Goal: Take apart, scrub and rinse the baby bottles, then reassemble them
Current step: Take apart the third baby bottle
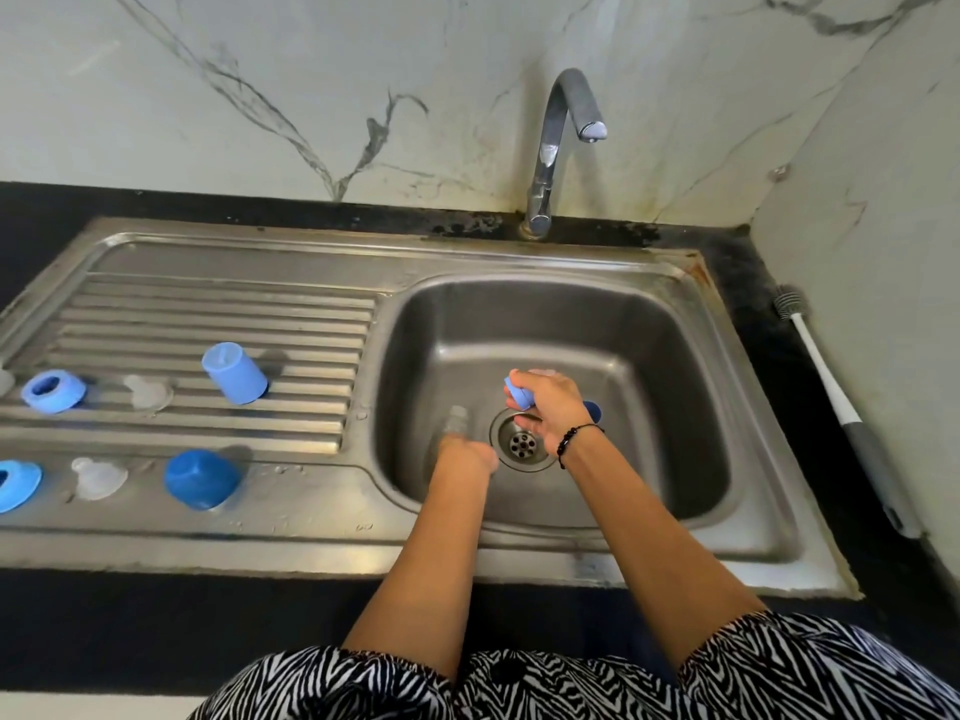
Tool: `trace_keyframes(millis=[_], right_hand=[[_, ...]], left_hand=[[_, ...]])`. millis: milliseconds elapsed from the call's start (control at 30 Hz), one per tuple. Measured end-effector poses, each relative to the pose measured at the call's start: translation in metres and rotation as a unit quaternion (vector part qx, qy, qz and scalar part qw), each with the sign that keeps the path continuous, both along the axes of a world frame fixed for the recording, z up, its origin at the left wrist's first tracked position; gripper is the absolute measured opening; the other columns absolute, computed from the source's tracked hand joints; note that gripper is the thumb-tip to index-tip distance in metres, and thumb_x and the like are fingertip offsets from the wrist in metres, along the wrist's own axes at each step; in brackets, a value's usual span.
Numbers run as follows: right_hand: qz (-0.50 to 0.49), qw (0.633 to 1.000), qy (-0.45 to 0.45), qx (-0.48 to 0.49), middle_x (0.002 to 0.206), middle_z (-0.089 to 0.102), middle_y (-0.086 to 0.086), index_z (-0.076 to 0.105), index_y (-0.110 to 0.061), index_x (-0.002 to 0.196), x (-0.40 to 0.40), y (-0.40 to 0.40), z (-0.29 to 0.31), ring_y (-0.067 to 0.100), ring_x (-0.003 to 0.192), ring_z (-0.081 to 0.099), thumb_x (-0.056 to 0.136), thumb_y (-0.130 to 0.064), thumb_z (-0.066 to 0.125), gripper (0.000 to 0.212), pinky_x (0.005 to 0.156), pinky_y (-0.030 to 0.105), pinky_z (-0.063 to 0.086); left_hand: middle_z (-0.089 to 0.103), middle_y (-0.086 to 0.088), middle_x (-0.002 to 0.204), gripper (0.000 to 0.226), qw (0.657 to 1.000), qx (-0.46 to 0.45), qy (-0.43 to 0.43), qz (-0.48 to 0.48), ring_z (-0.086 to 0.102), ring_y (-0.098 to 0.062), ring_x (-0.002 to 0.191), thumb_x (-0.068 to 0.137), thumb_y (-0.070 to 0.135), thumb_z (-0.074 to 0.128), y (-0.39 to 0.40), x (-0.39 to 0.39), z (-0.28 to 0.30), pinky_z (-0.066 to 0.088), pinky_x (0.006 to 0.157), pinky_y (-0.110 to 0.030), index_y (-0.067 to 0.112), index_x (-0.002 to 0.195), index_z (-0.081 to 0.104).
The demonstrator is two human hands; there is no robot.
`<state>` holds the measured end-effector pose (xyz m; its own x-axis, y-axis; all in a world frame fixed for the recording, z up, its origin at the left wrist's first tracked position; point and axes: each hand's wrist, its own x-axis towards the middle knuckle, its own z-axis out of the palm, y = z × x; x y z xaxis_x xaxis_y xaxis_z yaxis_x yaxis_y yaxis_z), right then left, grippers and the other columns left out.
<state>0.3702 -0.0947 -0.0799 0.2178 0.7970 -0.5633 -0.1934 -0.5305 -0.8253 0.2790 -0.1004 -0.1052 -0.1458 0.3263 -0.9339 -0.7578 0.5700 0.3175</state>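
The steel sink basin (649, 356) is lying under both hands. The left hand (467, 454) is gripping a blurred clear bottle (451, 426) just left of the drain, while the right hand (545, 402) is clasping a light blue piece (517, 394) beside it. Caps (234, 374), rings (53, 391) and teats (147, 392) are sitting well left of the left hand; a brush (831, 387) is lying far right of the right hand

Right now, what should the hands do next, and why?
Probably lift the clear bottle in the left hand toward the tap. The right hand holds a blue sponge beside it, and no water is running.
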Motion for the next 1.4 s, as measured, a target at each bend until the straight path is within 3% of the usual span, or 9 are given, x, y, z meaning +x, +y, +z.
trace_keyframes(millis=[67, 167, 267, 433, 567, 700, 800, 967, 1400], right_hand=[[0.005, 0.999, -0.039, 0.015, 0.083, 0.057, 0.003, 0.054, -0.010, 0.108, 0.000, 0.000, -0.002, 0.014, 0.079, 0.054, 0.085, -0.025, 0.064, 0.029, 0.075, 0.032, 0.046], [-0.005, 0.993, -0.092, 0.077, 0.080, 0.059, 0.004, 0.053, -0.013, 0.085, 0.003, -0.002, 0.000, 0.017, 0.073, 0.057, 0.085, -0.025, 0.067, 0.018, 0.075, 0.036, 0.050], [0.041, 0.974, -0.178, 0.132, 0.071, 0.059, -0.003, 0.052, -0.019, 0.069, 0.012, -0.002, 0.011, 0.014, 0.069, 0.056, 0.085, -0.024, 0.067, 0.022, 0.070, 0.034, 0.048], [0.106, 0.964, -0.186, 0.159, 0.067, 0.057, 0.003, 0.064, -0.001, 0.102, 0.037, 0.000, 0.046, 0.008, 0.051, 0.048, 0.088, -0.002, 0.059, 0.016, 0.046, 0.019, 0.044], [0.154, 0.930, -0.247, 0.223, 0.080, 0.063, 0.013, 0.066, -0.014, 0.096, 0.045, 0.001, 0.064, 0.017, 0.064, 0.062, 0.081, 0.006, 0.059, 0.025, 0.064, 0.027, 0.056], [0.204, 0.877, -0.365, 0.238, 0.083, 0.070, 0.009, 0.070, -0.009, 0.089, 0.038, 0.000, 0.073, 0.026, 0.078, 0.067, 0.080, -0.003, 0.065, 0.012, 0.083, 0.039, 0.054], [0.233, 0.825, -0.439, 0.268, 0.081, 0.064, 0.009, 0.069, -0.003, 0.084, 0.032, -0.003, 0.079, 0.024, 0.078, 0.060, 0.079, -0.004, 0.065, 0.006, 0.081, 0.036, 0.049], [0.156, 0.787, -0.495, 0.333, 0.076, 0.046, 0.005, 0.059, 0.000, 0.068, 0.024, -0.003, 0.085, 0.018, 0.067, 0.043, 0.075, 0.005, 0.059, 0.008, 0.063, 0.031, 0.038], [0.187, 0.700, -0.493, 0.481, 0.066, 0.044, 0.003, 0.056, -0.001, 0.063, 0.039, -0.010, 0.076, 0.014, 0.057, 0.039, 0.065, 0.012, 0.047, 0.015, 0.050, 0.027, 0.035]], left_hand=[[0.046, -0.011, 0.138, 0.044, 0.993, 0.027, -0.114, -0.008, 0.050, -0.028, 0.122, 0.094, 0.021, 0.053, 0.002, 0.010, 0.014, 0.044, 0.096, -0.038, 0.009, 0.136, 0.043], [0.058, -0.014, 0.091, 0.024, 0.981, 0.139, -0.095, -0.100, 0.060, -0.026, 0.080, 0.097, 0.030, 0.048, 0.007, 0.024, 0.046, 0.051, 0.075, -0.040, 0.007, 0.101, 0.054], [0.062, -0.008, 0.074, 0.023, 0.954, 0.224, -0.068, -0.190, 0.058, -0.019, 0.070, 0.098, 0.022, 0.048, 0.012, 0.027, 0.059, 0.048, 0.067, -0.032, 0.010, 0.079, 0.054], [0.063, -0.009, 0.086, 0.014, 0.934, 0.288, -0.034, -0.207, 0.061, -0.017, 0.078, 0.095, 0.020, 0.055, 0.018, 0.021, 0.052, 0.050, 0.066, -0.029, 0.007, 0.089, 0.058], [0.066, -0.010, 0.087, 0.023, 0.903, 0.348, -0.019, -0.253, 0.066, -0.020, 0.074, 0.098, 0.027, 0.050, 0.015, 0.023, 0.062, 0.052, 0.082, -0.032, 0.006, 0.095, 0.060], [0.062, -0.003, 0.064, 0.036, 0.909, 0.330, 0.030, -0.254, 0.058, -0.008, 0.044, 0.101, 0.035, 0.041, 0.012, 0.028, 0.075, 0.042, 0.050, -0.019, 0.010, 0.083, 0.058], [0.053, 0.000, 0.046, 0.038, 0.908, 0.325, 0.048, -0.259, 0.044, -0.008, 0.033, 0.101, 0.035, 0.039, 0.011, 0.026, 0.081, 0.027, 0.038, -0.018, 0.011, 0.075, 0.051], [0.041, 0.003, 0.042, 0.042, 0.894, 0.368, 0.054, -0.250, 0.034, -0.009, 0.039, 0.101, 0.030, 0.035, 0.011, 0.033, 0.094, 0.021, 0.039, -0.022, 0.013, 0.065, 0.048], [0.034, 0.004, 0.041, 0.040, 0.882, 0.369, 0.064, -0.286, 0.026, -0.007, 0.034, 0.099, 0.021, 0.033, 0.006, 0.038, 0.101, 0.016, 0.037, -0.021, 0.015, 0.060, 0.039]])
